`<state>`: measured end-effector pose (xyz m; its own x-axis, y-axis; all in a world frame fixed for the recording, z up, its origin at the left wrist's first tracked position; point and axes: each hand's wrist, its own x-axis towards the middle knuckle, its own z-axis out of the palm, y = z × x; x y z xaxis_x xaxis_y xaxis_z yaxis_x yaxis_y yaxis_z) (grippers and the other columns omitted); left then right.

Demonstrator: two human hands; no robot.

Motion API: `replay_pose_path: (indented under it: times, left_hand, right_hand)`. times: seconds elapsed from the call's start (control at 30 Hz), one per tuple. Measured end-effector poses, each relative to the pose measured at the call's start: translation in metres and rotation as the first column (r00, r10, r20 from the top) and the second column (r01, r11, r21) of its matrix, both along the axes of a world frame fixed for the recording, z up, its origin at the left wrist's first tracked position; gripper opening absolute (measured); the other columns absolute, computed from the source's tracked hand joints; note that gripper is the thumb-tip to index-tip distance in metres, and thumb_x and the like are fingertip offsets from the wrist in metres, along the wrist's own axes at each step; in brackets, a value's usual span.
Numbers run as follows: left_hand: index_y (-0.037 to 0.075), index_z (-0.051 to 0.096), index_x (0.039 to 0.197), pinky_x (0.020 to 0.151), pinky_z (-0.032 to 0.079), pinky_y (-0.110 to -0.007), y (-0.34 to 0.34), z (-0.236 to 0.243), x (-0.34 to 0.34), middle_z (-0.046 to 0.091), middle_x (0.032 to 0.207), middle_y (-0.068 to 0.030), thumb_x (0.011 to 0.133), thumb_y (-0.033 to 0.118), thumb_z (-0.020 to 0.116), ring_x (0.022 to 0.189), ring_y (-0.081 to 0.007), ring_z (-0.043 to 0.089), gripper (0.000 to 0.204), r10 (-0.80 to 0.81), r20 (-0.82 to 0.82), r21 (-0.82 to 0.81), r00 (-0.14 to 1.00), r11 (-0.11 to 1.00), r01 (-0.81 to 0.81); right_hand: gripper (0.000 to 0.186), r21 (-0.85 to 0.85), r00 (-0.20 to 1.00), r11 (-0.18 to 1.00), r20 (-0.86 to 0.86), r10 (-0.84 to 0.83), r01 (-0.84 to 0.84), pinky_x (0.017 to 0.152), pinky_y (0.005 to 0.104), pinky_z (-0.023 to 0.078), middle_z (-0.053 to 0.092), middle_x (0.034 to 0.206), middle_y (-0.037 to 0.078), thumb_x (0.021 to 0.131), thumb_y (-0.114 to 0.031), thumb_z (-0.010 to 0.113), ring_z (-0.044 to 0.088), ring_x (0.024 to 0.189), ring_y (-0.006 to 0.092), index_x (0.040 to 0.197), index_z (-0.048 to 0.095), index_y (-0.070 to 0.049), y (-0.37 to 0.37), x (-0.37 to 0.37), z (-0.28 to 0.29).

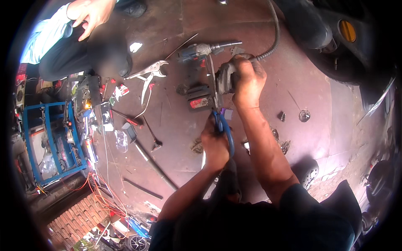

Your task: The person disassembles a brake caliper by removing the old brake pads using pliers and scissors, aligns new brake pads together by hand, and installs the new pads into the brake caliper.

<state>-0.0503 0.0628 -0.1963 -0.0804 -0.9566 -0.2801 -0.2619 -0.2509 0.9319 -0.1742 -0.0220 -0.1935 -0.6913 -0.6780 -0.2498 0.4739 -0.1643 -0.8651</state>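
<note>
My left hand (215,144) is closed round the blue handles of a pliers-like tool (226,130). Its long, narrow metal end runs upward beside a dark grey, worn part (226,77). My right hand (249,81) grips that part, which sits at the end of a ribbed flexible hose (274,31). Whether the tool's jaws bite on the part cannot be made out. Just left of both hands, a cordless power tool (194,51) with a long silver socket end lies on the floor. Its battery (200,102), black and red, is close to my left hand.
Locking pliers (155,71), a hammer (153,161) and a red-handled screwdriver (125,117) lie on the brown floor (184,146). A blue metal frame (52,140) stands at left. Another person's hand (94,16) is at upper left, and a dark vehicle with a wheel (335,62) at upper right.
</note>
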Motion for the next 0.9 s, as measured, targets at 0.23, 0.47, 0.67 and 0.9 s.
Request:
replay_pose_path:
  times: [0.23,0.47,0.67,0.9]
  left_hand:
    - [-0.001,0.058,0.113,0.056,0.043,-0.026,0.005,-0.002,-0.003,0.057,0.073,-0.0028,0.073,0.001,0.062,0.062,-0.0101,0.05,0.039,0.053,-0.069,0.223,0.996,0.974,-0.036]
    - [-0.005,0.057,0.11,0.056,0.043,-0.027,-0.011,0.005,0.003,0.056,0.072,-0.0044,0.074,0.0,0.06,0.062,-0.012,0.052,0.037,0.071,-0.182,0.33,0.981,0.944,-0.007]
    - [-0.008,0.053,0.11,0.053,0.039,-0.026,-0.02,0.035,0.001,0.051,0.067,-0.0025,0.077,0.003,0.058,0.057,-0.0104,0.048,0.035,-0.057,-0.247,0.5,0.967,0.848,0.178]
    - [-0.009,0.056,0.106,0.05,0.037,-0.026,-0.002,0.017,-0.021,0.05,0.062,-0.0014,0.077,0.005,0.059,0.054,-0.0092,0.046,0.032,0.132,-0.3,0.519,0.945,0.854,0.045]
  right_hand:
    - [0.021,0.089,0.999,0.996,0.034,-0.017,0.014,0.059,0.0266,0.043,0.06,0.074,0.006,0.08,-0.018,0.062,0.055,0.064,0.0139,0.083,0.065,0.003,-0.004,0.001,0.006]
    - [0.02,0.059,0.999,0.997,0.006,-0.048,0.048,0.053,0.0246,0.038,0.056,0.068,0.001,0.077,-0.019,0.064,0.049,0.058,0.0093,0.082,0.065,0.0,-0.011,-0.005,-0.016]
    - [0.021,0.029,0.973,0.999,-0.228,-0.027,0.034,0.057,0.0249,0.042,0.058,0.069,0.002,0.079,-0.019,0.063,0.05,0.062,0.0095,0.082,0.064,0.001,-0.005,-0.007,-0.023]
    - [0.022,0.122,0.954,0.992,-0.299,-0.007,0.045,0.06,0.0258,0.044,0.06,0.07,0.002,0.08,-0.019,0.062,0.053,0.064,0.0105,0.083,0.065,0.003,-0.003,-0.007,-0.029]
